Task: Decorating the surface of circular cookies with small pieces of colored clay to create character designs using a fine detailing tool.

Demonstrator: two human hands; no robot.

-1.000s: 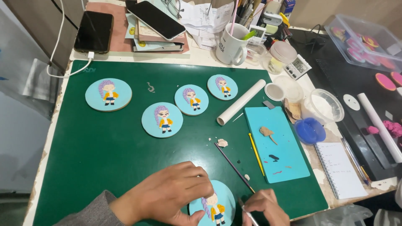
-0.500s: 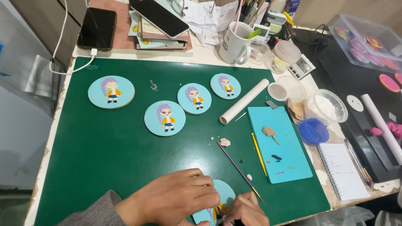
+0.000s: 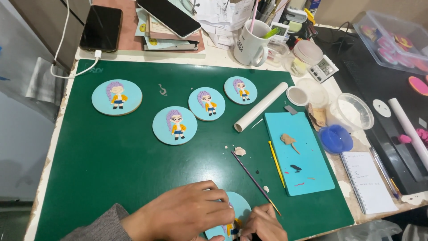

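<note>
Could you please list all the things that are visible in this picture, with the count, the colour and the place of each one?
round discs with a figure: five, light blue; four on the upper mat, one under the hands
cutting mat: one, dark green, covers the table
rolling tube: one, white, right of the discs
small board: one, light blue, right side of the mat
thin brush: one, dark, beside the board
yellow stick: one, at the board's left edge
mug: one, white, top centre
phones: two, black, top left
notepad: one, white, far right
left hand: rests on the near disc
right hand: touches the same disc
</note>
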